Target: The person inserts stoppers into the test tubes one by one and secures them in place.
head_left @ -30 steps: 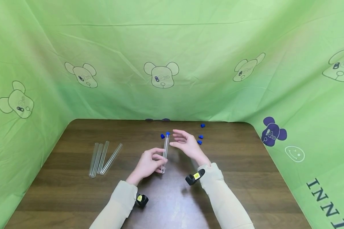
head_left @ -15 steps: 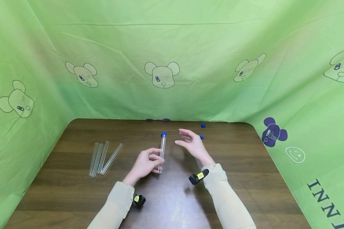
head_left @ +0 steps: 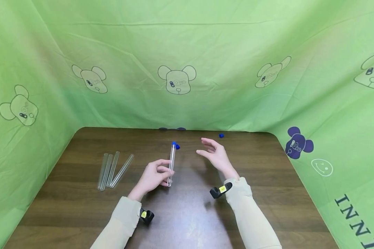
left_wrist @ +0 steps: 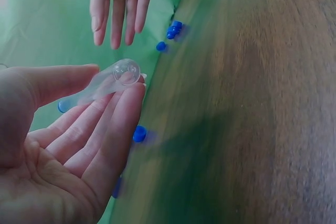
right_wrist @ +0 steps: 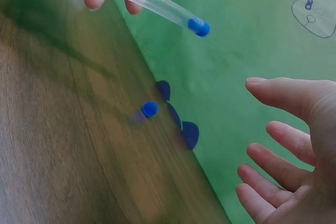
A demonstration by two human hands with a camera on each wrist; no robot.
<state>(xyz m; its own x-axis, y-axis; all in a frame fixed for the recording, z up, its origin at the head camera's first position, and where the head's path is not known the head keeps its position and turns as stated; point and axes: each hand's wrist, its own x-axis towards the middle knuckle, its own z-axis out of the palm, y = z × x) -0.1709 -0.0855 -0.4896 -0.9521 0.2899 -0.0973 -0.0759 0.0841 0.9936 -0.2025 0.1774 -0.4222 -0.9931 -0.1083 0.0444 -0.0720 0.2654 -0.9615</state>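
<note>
My left hand (head_left: 152, 177) pinches a clear test tube (head_left: 172, 155) between thumb and fingers, round its lower half. The tube stands nearly upright with a blue cap (head_left: 174, 143) on its top end; the left wrist view shows its rounded bottom (left_wrist: 126, 73). Apart from the tube, my right hand (head_left: 219, 156) hovers to the right with thumb and fingers spread and nothing between them. A loose blue cap (head_left: 178, 147) lies on the table just behind the tube's top. Other blue caps (left_wrist: 172, 31) lie beyond, mostly hidden behind my right hand in the head view.
Several clear test tubes (head_left: 109, 171) without caps lie on the left of the brown wooden table (head_left: 180, 221). One blue cap (head_left: 221, 135) sits near the back edge. A green curtain (head_left: 127, 110) encloses the table at the back and sides.
My left hand has carried the capped tube a little to the left. The right hand has drawn away from it to the right, and now covers two caps in the head view.
</note>
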